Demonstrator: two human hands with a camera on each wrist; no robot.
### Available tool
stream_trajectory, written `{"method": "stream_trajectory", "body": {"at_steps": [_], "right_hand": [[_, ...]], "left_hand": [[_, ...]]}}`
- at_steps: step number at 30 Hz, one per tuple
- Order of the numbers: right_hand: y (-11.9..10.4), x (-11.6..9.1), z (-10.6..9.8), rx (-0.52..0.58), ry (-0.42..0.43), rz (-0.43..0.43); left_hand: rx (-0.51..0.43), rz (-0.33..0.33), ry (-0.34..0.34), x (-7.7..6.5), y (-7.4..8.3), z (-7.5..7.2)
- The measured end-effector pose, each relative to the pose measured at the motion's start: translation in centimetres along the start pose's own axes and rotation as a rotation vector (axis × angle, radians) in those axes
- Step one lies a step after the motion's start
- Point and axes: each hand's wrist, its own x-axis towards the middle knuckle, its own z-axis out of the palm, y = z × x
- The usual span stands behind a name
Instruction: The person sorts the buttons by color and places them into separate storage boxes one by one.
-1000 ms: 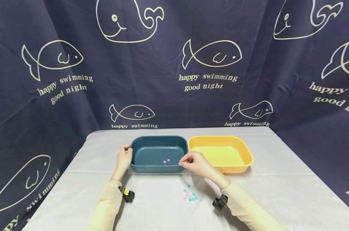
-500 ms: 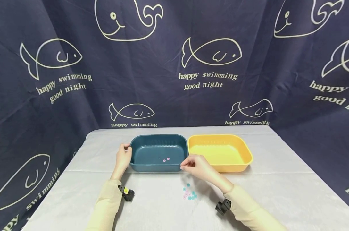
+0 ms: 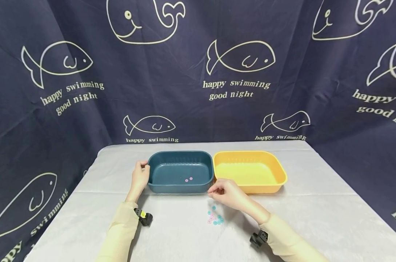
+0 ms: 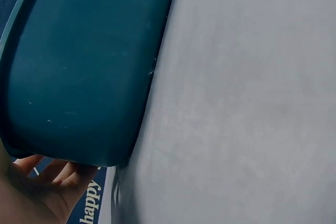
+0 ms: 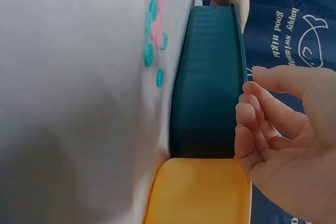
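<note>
My left hand (image 3: 140, 177) grips the left end of a dark teal bin (image 3: 181, 189), fingers against its outer wall in the left wrist view. Two small pink button-like discs (image 3: 186, 180) lie on the bin's floor. At the bin's near right corner is my right hand (image 3: 228, 193), thumb and forefinger tips close together and the other fingers loosely bent. Nothing shows between its fingertips (image 5: 250, 86) in the right wrist view. Just below it, several pink and turquoise discs (image 3: 215, 222) form a loose cluster on the white cloth.
A yellow bin (image 3: 263, 189) stands right against the teal one, with no discs visible in it. Light cloth (image 3: 315, 218) covers the table. Behind and around it hangs a navy curtain (image 3: 198, 120) with fish drawings.
My right hand has drawn back from the teal bin's corner, towards the near right. The left hand stays on the bin's end, and the discs lie as before.
</note>
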Motion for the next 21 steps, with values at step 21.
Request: {"method": "stream_trajectory", "body": {"at_steps": [21], "right_hand": [[0.8,-1.7,0.6,-0.023,-0.073,-0.014]], "left_hand": [[-0.004,0.002,0.007,0.0,0.2,0.0]]}}
